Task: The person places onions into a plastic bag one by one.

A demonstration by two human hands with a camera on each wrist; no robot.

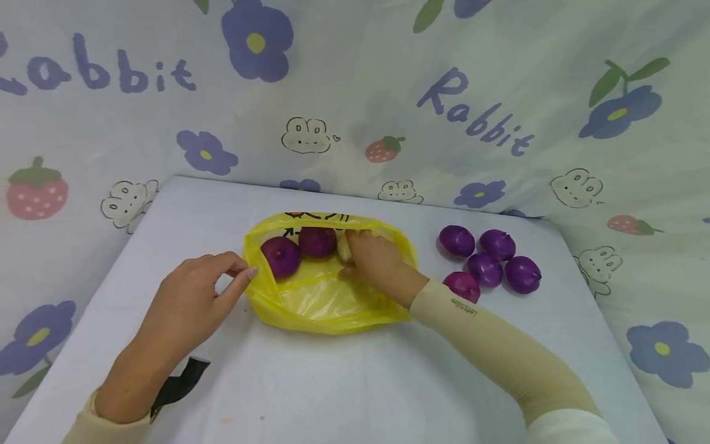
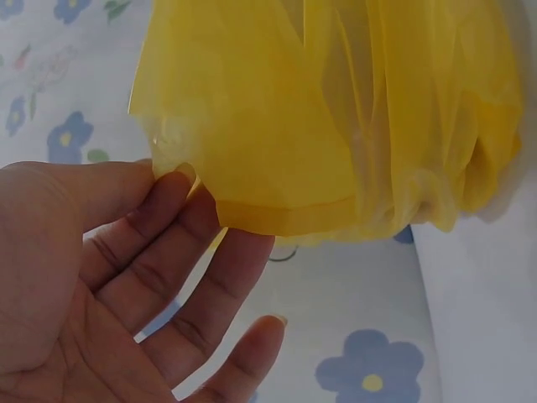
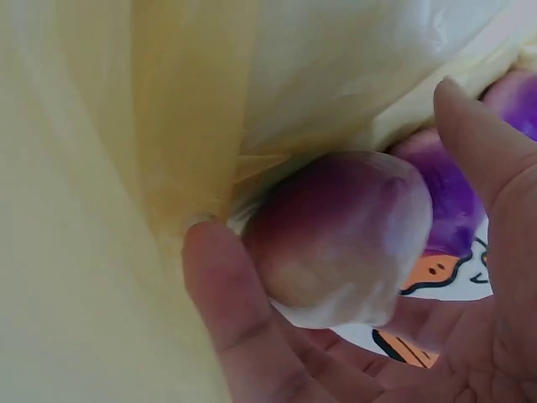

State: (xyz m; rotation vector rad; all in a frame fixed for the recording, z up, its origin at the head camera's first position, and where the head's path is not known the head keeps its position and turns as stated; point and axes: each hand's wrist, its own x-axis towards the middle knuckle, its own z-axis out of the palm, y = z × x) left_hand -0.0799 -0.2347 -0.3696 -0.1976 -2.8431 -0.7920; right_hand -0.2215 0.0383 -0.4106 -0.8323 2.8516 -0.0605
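A yellow plastic bag [image 1: 333, 302] lies with its mouth open toward me. My left hand [image 1: 191, 302] pinches the left rim of the bag between thumb and fingertips; in the left wrist view, the bag's thin film [image 2: 268, 151] hangs from those fingers. Reaching inside at the right is my right hand [image 1: 383, 259]. Its fingers are spread around a purple onion with a pale end [image 3: 336, 243], the thumb standing apart from it. Two more purple onions, one at the left [image 1: 281, 257] and one behind [image 1: 318, 242], sit in the bag.
Several purple onions [image 1: 485, 270] stand in a cluster on the white table [image 1: 333, 394], right of the bag; my right forearm partly covers one. A black strap [image 1: 180, 382] hangs by my left wrist. Behind the table rises a printed cloth [image 1: 344, 80].
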